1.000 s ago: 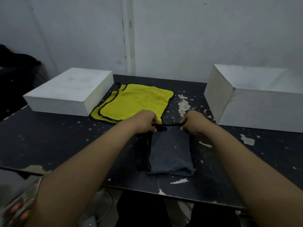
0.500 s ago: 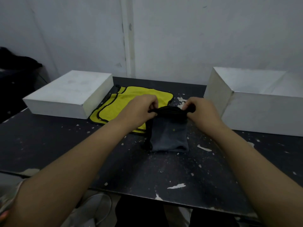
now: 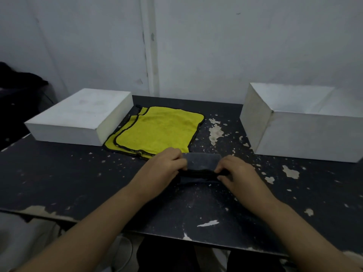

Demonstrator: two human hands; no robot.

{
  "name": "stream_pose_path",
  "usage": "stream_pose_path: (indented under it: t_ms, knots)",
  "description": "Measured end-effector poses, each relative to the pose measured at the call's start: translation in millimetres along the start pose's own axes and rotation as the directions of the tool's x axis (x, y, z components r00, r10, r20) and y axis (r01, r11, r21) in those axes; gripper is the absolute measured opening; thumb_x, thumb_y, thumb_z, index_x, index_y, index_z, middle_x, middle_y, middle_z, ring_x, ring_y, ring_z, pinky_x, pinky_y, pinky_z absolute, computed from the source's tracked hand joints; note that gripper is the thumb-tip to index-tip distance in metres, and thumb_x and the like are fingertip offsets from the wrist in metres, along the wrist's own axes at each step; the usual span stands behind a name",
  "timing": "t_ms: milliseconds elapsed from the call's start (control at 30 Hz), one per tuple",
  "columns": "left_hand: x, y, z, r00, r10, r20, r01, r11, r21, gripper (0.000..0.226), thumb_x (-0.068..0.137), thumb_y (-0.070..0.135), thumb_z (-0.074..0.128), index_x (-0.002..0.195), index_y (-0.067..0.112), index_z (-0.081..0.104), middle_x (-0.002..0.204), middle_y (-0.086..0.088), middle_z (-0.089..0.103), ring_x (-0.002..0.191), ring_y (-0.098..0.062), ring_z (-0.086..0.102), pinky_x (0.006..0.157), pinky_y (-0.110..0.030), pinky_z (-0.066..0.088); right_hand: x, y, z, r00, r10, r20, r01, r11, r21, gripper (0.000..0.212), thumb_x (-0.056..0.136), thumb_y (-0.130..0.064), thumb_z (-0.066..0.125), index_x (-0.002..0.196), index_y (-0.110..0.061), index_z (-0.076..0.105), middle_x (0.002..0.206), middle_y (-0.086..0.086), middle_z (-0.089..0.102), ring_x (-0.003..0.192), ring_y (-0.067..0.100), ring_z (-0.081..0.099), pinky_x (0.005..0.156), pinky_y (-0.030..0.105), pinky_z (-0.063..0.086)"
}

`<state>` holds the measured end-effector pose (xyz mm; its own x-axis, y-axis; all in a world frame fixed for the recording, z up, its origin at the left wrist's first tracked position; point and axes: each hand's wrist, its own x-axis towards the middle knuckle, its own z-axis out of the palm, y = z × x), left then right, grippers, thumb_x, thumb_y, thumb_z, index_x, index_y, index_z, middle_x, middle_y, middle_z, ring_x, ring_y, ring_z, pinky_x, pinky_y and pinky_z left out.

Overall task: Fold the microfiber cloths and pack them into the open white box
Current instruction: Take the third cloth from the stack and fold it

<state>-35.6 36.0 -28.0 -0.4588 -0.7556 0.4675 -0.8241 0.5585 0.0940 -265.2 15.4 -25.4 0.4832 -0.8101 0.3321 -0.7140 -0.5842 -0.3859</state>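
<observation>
Left hand (image 3: 164, 169) and right hand (image 3: 234, 173) each pinch the folded grey cloth (image 3: 202, 163).

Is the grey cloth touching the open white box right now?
Apart. The head view shows bare dark tabletop between the grey cloth and the open white box.

Head-worn camera looks forward and down, close over the table (image 3: 78, 183).

Left hand (image 3: 166, 168) and right hand (image 3: 234, 172) pinch opposite ends of a folded grey cloth (image 3: 202, 163) mid-table (image 3: 78, 185). Yellow cloths (image 3: 157, 130) lie flat toward the far edge, beside a closed white box (image 3: 78, 116). Open white box (image 3: 306, 132) at far right.
</observation>
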Motion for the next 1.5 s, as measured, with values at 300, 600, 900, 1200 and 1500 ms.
stream_pose_path:
  t_ms: [300, 600, 900, 1200, 1500]
  knots:
    - [-16.2, -2.8, 6.0, 0.987, -0.043, 0.155, 0.062, 0.990, -0.126, 0.024, 0.085, 0.024, 0.048, 0.102, 0.019, 0.064, 0.099, 0.005, 0.056, 0.097, -0.011, 0.050, 0.079, -0.029, 0.047, -3.2, -1.0, 0.2, 0.999, -0.005, 0.033, 0.008, 0.997, -0.073, 0.012, 0.087, -0.023, 0.061, 0.088, -0.016, 0.070, 0.095, -0.003, 0.061, 0.100, 0.008, 0.049, 0.089, 0.026, 0.046]
    - [21.0, 7.5, 19.1, 0.953, -0.268, 0.137, 0.299, 0.900, -0.318, 0.055, 0.085, 0.033, 0.062, 0.135, 0.019, 0.045, 0.139, 0.004, 0.048, 0.132, -0.006, 0.035, 0.106, -0.017, 0.028, 31.1, -4.3, 9.5, 0.993, 0.007, 0.118, 0.000, 0.998, -0.057, 0.055, 0.086, -0.023, 0.063, 0.137, -0.016, 0.045, 0.146, 0.001, 0.043, 0.138, 0.013, 0.032, 0.110, 0.019, 0.020]
    - [12.7, 1.9, 36.5, 0.896, -0.152, 0.416, 0.226, 0.965, -0.135, 0.078, 0.094, 0.047, 0.038, 0.147, 0.016, -0.009, 0.158, 0.003, -0.010, 0.135, 0.002, -0.017, 0.113, -0.018, -0.009, 32.2, 8.6, 14.7, 0.880, 0.098, 0.465, -0.065, 0.994, -0.087, 0.072, 0.096, -0.033, 0.044, 0.149, -0.013, -0.001, 0.159, 0.002, -0.008, 0.145, 0.012, -0.009, 0.116, 0.026, 0.000]
    - [29.7, 1.9, 19.5, 0.827, -0.248, 0.505, 0.417, 0.873, -0.255, 0.081, 0.089, 0.046, 0.052, 0.149, 0.015, 0.007, 0.158, -0.006, 0.013, 0.145, -0.016, 0.008, 0.115, -0.026, 0.011, 38.3, 13.8, 8.3, 0.897, 0.305, 0.321, -0.347, 0.934, 0.082, 0.068, 0.092, -0.043, 0.049, 0.146, -0.010, 0.024, 0.156, 0.004, 0.019, 0.146, 0.019, 0.004, 0.116, 0.031, 0.009]
    - [43.7, -9.4, 16.3, 0.812, -0.427, 0.399, 0.459, 0.888, 0.017, 0.046, 0.082, 0.056, 0.056, 0.117, 0.025, 0.054, 0.115, -0.003, 0.051, 0.118, -0.023, 0.037, 0.095, -0.036, 0.027, 42.8, 17.1, 21.3, 0.951, 0.294, 0.091, -0.307, 0.932, 0.191, 0.009, 0.090, -0.022, 0.056, 0.095, -0.018, 0.049, 0.119, 0.009, 0.053, 0.132, 0.028, 0.034, 0.107, 0.035, 0.030]
